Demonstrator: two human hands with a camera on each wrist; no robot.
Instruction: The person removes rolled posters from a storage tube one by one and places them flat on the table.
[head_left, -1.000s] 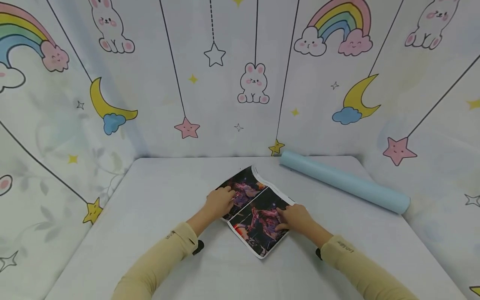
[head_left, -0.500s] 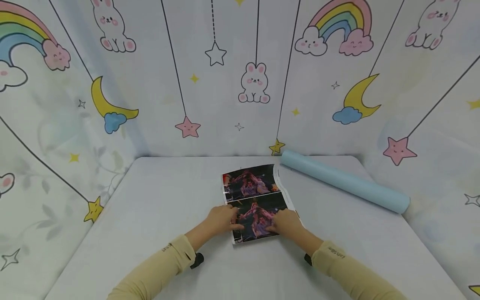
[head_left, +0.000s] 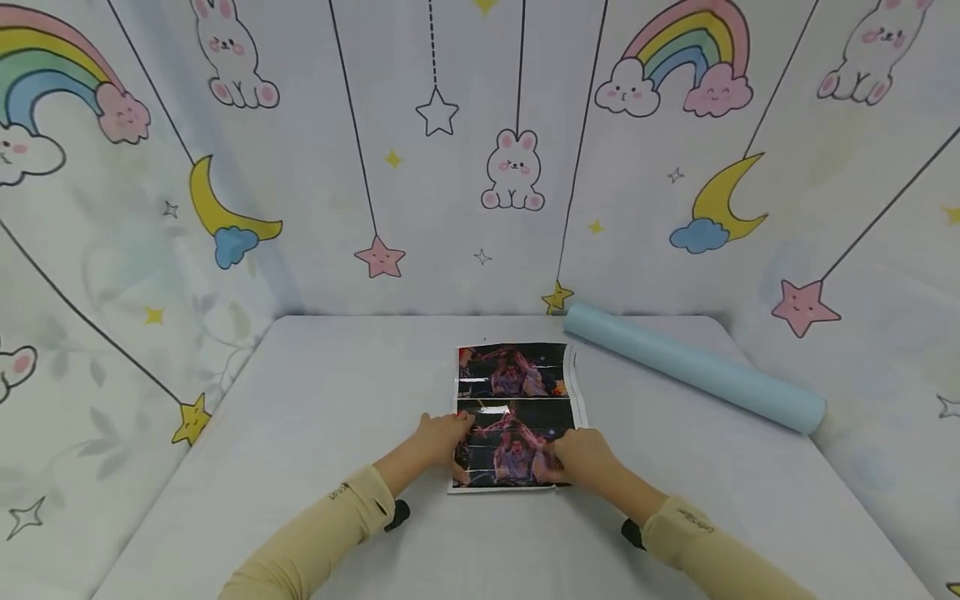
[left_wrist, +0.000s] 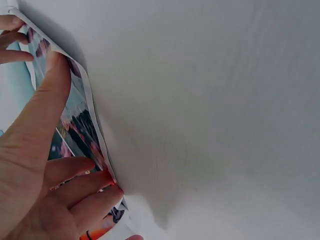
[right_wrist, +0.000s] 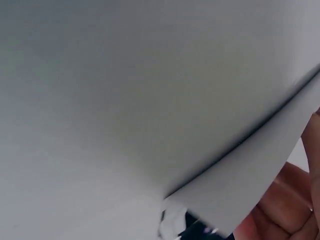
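A glossy printed photo sheet [head_left: 517,421] lies on the white table, with two dark stage pictures one above the other and a white border. My left hand [head_left: 438,442] rests on its left side; in the left wrist view the thumb [left_wrist: 57,85] lies along the near border, and the fingers [left_wrist: 90,195] reach the left edge. At the near right corner my right hand [head_left: 588,458] holds the sheet with curled fingers. The right wrist view shows the sheet's white underside [right_wrist: 240,175] tilted up from the table, partly hiding the right hand [right_wrist: 290,200].
A long light-blue roll [head_left: 690,367] lies slantwise at the back right of the table [head_left: 337,375]. Behind and at both sides hangs a white cloth [head_left: 322,167] printed with rabbits, stars, moons and rainbows.
The sheet has turned from a slant to nearly square with the table. My left hand has slid to its near left side, and the right hand has gone to the near right corner.
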